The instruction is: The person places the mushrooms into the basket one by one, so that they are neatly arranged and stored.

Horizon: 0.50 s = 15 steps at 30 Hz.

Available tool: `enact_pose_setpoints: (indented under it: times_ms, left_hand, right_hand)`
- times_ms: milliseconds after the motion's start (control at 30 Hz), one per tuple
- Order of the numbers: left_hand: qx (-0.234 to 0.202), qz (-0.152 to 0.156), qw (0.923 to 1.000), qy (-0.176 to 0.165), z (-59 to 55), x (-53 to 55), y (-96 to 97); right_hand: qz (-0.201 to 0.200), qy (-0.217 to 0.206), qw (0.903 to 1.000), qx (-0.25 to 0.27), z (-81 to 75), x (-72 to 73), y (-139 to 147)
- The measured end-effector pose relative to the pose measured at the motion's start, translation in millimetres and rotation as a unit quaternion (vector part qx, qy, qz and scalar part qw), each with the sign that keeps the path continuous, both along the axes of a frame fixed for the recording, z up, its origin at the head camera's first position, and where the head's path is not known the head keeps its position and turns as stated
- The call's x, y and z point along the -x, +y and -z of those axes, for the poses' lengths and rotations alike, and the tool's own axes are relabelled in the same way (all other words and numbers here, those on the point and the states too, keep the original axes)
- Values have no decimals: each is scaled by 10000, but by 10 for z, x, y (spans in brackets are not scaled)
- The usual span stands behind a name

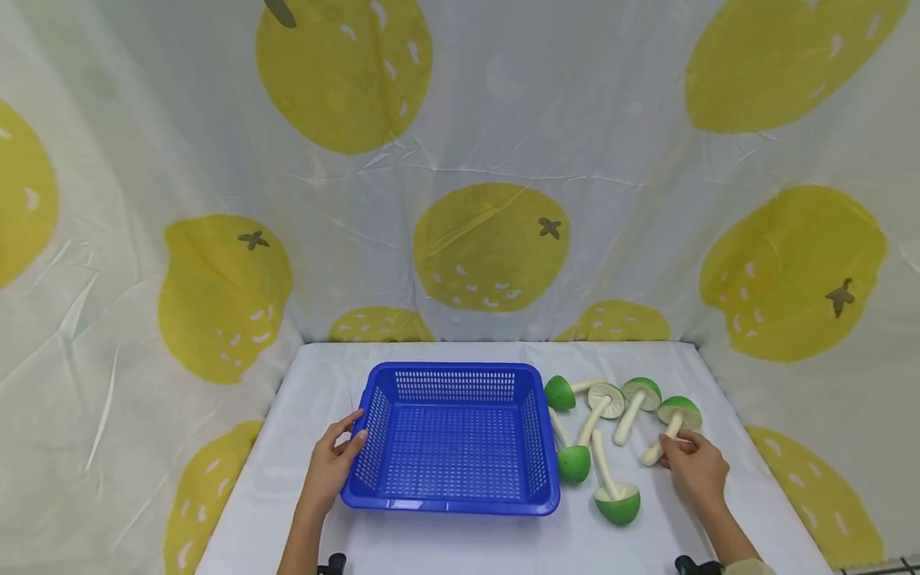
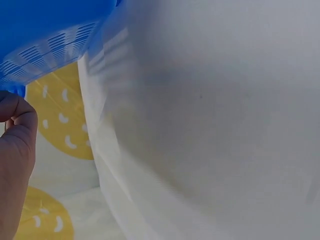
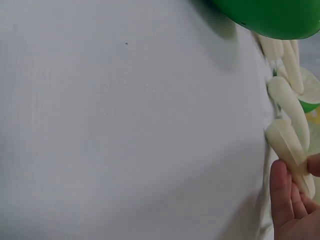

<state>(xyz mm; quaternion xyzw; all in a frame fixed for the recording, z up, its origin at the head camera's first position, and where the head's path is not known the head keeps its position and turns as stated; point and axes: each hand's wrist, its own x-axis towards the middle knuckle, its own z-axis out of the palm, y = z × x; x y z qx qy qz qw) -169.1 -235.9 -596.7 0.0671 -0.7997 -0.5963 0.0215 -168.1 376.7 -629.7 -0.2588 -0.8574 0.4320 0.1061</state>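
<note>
A blue plastic basket [image 1: 449,506] with slotted walls sits on the white-covered table. My left hand [image 1: 335,457] holds its left rim, fingers and thumb at the edge; in the left wrist view that hand [image 2: 17,130] shows curled fingers below the blue wall. To the right of the basket, my right hand [image 1: 695,467] pinches the pale stem of a green-capped toy mushroom [image 1: 679,411], the rightmost one. The right wrist view shows the thumb and fingers on either side of that stem [image 3: 289,142].
Several more green-capped mushrooms lie between the basket and my right hand, among them one [image 1: 618,505] nearest the front and one [image 1: 561,393] by the basket's right wall. A lemon-print curtain [image 1: 496,136] encloses the table's back and sides.
</note>
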Motion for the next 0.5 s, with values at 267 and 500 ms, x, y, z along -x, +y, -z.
enact_pose_setpoints:
  times_ms: [267, 500]
  left_hand:
    - [-93, 72, 9999, -111, 0, -16, -5]
    - [67, 41, 9999, -89, -10, -26, -6]
  right_hand:
    - [104, 43, 9995, -309, -146, -58, 34]
    - [-183, 348, 9986, -354, -348, -59, -64]
